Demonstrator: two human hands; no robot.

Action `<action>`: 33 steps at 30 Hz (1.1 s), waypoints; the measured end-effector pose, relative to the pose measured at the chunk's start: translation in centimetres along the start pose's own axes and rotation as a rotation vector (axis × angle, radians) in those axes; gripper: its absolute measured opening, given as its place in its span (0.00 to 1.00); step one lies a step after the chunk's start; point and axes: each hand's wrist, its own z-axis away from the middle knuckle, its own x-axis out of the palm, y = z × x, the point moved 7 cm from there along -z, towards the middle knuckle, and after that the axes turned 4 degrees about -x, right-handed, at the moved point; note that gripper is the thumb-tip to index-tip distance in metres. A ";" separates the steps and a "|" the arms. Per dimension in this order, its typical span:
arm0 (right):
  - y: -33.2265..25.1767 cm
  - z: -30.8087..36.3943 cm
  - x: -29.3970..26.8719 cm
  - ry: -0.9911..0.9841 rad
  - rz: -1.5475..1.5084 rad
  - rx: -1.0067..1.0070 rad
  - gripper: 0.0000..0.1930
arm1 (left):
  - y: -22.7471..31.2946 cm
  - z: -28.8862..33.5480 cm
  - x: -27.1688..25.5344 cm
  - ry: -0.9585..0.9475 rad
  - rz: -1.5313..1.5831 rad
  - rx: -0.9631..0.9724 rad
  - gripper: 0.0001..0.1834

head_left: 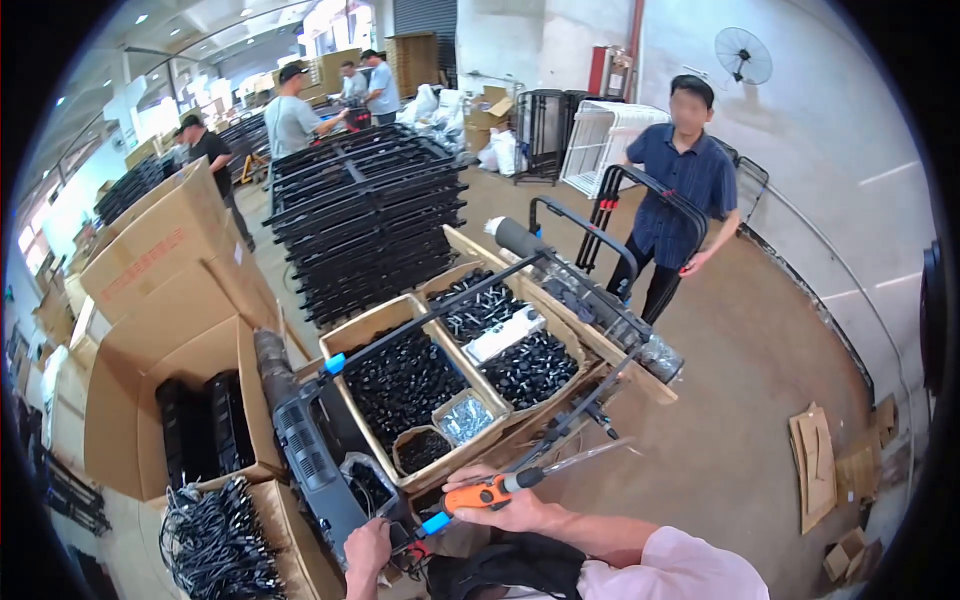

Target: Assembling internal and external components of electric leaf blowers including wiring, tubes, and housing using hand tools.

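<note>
My right hand (512, 508) is wrapped round an orange and black electric screwdriver (480, 496) with a cord at one end. Its tip side is close to a blue piece (436, 523) on a black metal tube frame (432, 316). That frame lies across the boxes of parts and carries another blue piece (335, 363) at its far left corner. My left hand (368, 546) is closed at the near left corner of the frame; what its fingers hold is too small to make out. A red piece (418, 549) shows beside it.
Cardboard trays (408, 306) hold black fittings and a small box of silver screws (466, 420). At left stand an open carton (120, 420) and bundled black cables (220, 545). Stacked black frames (365, 215) rise beyond. A person (672, 200) carries black frames at right.
</note>
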 end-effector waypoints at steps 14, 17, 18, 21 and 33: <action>-12.0 2.7 -19.7 0.499 0.229 -0.252 0.27 | -3.2 1.0 3.1 0.064 1.514 -0.341 0.16; -10.0 2.5 -18.8 0.469 0.130 -0.187 0.30 | -2.6 2.2 3.9 0.069 1.897 -0.438 0.13; -8.7 2.3 -17.6 0.428 0.081 -0.130 0.31 | -2.1 2.5 4.0 0.079 1.999 -0.471 0.13; -5.1 1.7 -15.4 0.295 -0.002 -0.020 0.32 | -1.5 3.9 5.0 0.044 2.121 -0.455 0.13; -0.9 0.9 -7.3 0.071 -0.032 0.127 0.29 | -0.8 3.2 3.5 -0.005 1.321 -0.382 0.18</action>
